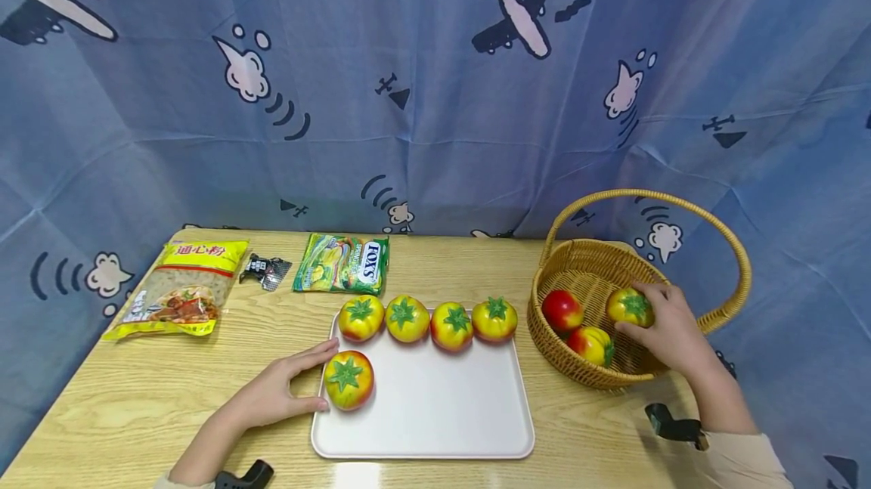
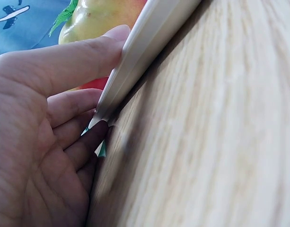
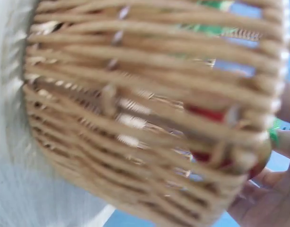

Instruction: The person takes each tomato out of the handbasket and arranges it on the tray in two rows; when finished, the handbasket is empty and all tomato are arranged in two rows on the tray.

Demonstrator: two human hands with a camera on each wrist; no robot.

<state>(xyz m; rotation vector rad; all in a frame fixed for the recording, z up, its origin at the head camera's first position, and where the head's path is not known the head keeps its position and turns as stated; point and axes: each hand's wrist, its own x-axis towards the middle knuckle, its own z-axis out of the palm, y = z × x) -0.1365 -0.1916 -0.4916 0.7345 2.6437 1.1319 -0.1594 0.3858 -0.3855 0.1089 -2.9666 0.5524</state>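
Head view: The right hand curls thumb and fingers around a red-and-yellow fruit inside the mouth of a wicker basket, a hold suited to its round sides; two more fruits lie at the basket's left. The left hand, spread wide and gripping nothing, brackets a green-topped fruit at the left edge of a white tray, perhaps to steady it. Four fruits line the far rim.

Left wrist view: The thumb lies at the tray rim, likely as a brace.

Right wrist view: The basket's weave hides part of the held fruit.
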